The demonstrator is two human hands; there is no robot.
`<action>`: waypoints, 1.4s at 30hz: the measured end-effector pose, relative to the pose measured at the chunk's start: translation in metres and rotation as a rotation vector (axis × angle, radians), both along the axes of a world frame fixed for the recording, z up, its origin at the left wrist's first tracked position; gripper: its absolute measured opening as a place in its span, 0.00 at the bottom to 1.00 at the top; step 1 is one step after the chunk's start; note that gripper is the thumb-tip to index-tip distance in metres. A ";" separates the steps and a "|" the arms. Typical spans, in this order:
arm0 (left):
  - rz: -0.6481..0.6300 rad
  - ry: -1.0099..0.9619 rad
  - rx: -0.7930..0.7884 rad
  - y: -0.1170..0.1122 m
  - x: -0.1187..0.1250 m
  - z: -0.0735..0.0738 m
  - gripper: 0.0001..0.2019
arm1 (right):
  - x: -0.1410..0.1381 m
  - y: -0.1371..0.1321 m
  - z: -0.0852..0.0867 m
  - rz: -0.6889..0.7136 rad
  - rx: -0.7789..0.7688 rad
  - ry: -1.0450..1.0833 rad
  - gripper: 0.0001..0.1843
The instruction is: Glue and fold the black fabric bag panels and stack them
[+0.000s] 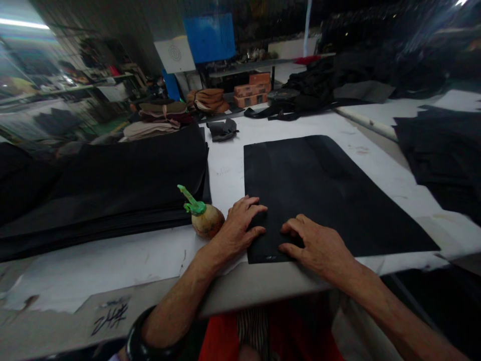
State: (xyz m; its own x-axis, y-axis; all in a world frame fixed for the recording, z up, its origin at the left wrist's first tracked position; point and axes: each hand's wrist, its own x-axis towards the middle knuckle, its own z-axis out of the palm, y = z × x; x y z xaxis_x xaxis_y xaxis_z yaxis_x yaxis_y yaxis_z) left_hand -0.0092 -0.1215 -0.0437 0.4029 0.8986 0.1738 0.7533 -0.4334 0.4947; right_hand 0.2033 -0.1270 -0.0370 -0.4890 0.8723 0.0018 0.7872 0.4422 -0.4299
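A flat black fabric piece (323,190) lies on the white table (124,260) in front of me. My left hand (240,225) rests on its near left corner, fingers stretched flat over the edge. My right hand (319,245) lies on the near edge a little to the right, fingers curled and pressed down on the cloth. Just left of my left hand stands a round brown bottle with a green nozzle (203,215). It touches neither hand.
A thick stack of black fabric (112,185) fills the table's left side. More black pieces (443,155) lie at the right. Folded brown and beige cloth (161,120), a crumpled dark scrap (222,129), bricks (252,90) and black bundles (323,90) sit at the far end.
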 end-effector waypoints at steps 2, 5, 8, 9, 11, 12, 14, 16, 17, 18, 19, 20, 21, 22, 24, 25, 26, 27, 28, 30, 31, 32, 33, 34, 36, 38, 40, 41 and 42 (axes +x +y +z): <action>-0.035 0.020 0.054 -0.009 0.002 0.008 0.14 | 0.000 0.000 0.001 -0.001 -0.007 -0.004 0.09; -0.163 0.060 0.053 -0.030 0.005 0.015 0.12 | 0.000 -0.001 0.002 0.003 -0.012 -0.005 0.10; -0.255 0.157 0.005 -0.048 0.003 0.017 0.14 | 0.000 -0.001 0.003 0.002 -0.017 -0.001 0.09; -0.267 0.185 -0.002 -0.052 0.001 0.017 0.15 | 0.000 -0.001 0.003 0.002 -0.015 0.005 0.09; -0.281 0.214 -0.005 -0.055 -0.003 0.016 0.16 | 0.000 -0.001 0.003 0.006 -0.013 0.009 0.09; -0.288 0.217 -0.005 -0.056 -0.005 0.016 0.16 | 0.000 -0.001 0.003 0.006 -0.015 0.006 0.09; -0.306 0.211 -0.007 -0.055 -0.009 0.016 0.16 | 0.001 -0.001 0.002 0.015 -0.021 0.002 0.09; -0.308 0.198 -0.002 -0.055 -0.011 0.016 0.16 | 0.002 -0.001 0.001 0.038 -0.017 0.008 0.08; -0.305 0.190 0.004 -0.055 -0.011 0.015 0.16 | 0.003 0.000 0.001 0.055 -0.013 0.017 0.08; -0.303 0.183 0.010 -0.055 -0.011 0.014 0.16 | 0.005 0.000 0.000 0.074 -0.012 0.029 0.08; -0.301 0.177 0.016 -0.055 -0.011 0.014 0.16 | 0.006 0.000 -0.001 0.092 -0.012 0.041 0.08; -0.301 0.173 0.020 -0.055 -0.011 0.013 0.16 | 0.009 0.001 -0.002 0.109 -0.019 0.053 0.09; -0.304 0.169 0.022 -0.056 -0.011 0.012 0.16 | 0.011 0.002 -0.002 0.127 -0.031 0.067 0.10; -0.307 0.163 0.023 -0.056 -0.011 0.012 0.16 | 0.013 0.003 -0.003 0.147 -0.048 0.082 0.11; -0.310 0.152 0.024 -0.055 -0.011 0.012 0.15 | 0.018 0.005 -0.003 0.182 -0.074 0.114 0.13; -0.311 0.146 0.025 -0.055 -0.010 0.012 0.15 | 0.020 0.006 -0.002 0.194 -0.081 0.129 0.14; -0.311 0.141 0.027 -0.055 -0.010 0.013 0.15 | 0.022 0.007 -0.002 0.200 -0.084 0.143 0.14; -0.309 0.137 0.029 -0.054 -0.010 0.014 0.15 | 0.023 0.007 -0.002 0.197 -0.077 0.161 0.15; -0.306 0.136 0.032 -0.054 -0.009 0.015 0.14 | 0.024 0.007 -0.002 0.192 -0.066 0.181 0.15; -0.298 0.146 0.033 -0.054 -0.007 0.017 0.13 | 0.024 0.006 -0.003 0.194 -0.044 0.220 0.17; -0.292 0.157 0.034 -0.055 -0.006 0.018 0.12 | 0.024 0.004 -0.003 0.203 -0.035 0.236 0.18; -0.289 0.168 0.037 -0.055 -0.005 0.019 0.12 | 0.025 0.003 -0.004 0.215 -0.029 0.244 0.19; -0.288 0.178 0.043 -0.056 -0.005 0.018 0.12 | 0.025 0.001 -0.005 0.226 -0.023 0.244 0.19; -0.289 0.185 0.053 -0.057 -0.005 0.018 0.13 | 0.026 0.000 -0.006 0.231 -0.016 0.237 0.19; -0.289 0.189 0.076 -0.058 -0.005 0.016 0.14 | 0.029 -0.003 -0.007 0.216 0.025 0.209 0.18; -0.281 0.191 0.086 -0.060 -0.006 0.015 0.15 | 0.034 -0.006 -0.009 0.187 0.081 0.165 0.17; -0.261 0.193 0.081 -0.063 -0.006 0.015 0.15 | 0.041 -0.010 -0.015 0.159 0.125 0.126 0.17; -0.249 0.194 0.077 -0.065 -0.005 0.015 0.15 | 0.045 -0.011 -0.019 0.151 0.149 0.120 0.16; -0.236 0.194 0.076 -0.067 -0.004 0.016 0.15 | 0.049 -0.012 -0.025 0.146 0.175 0.124 0.16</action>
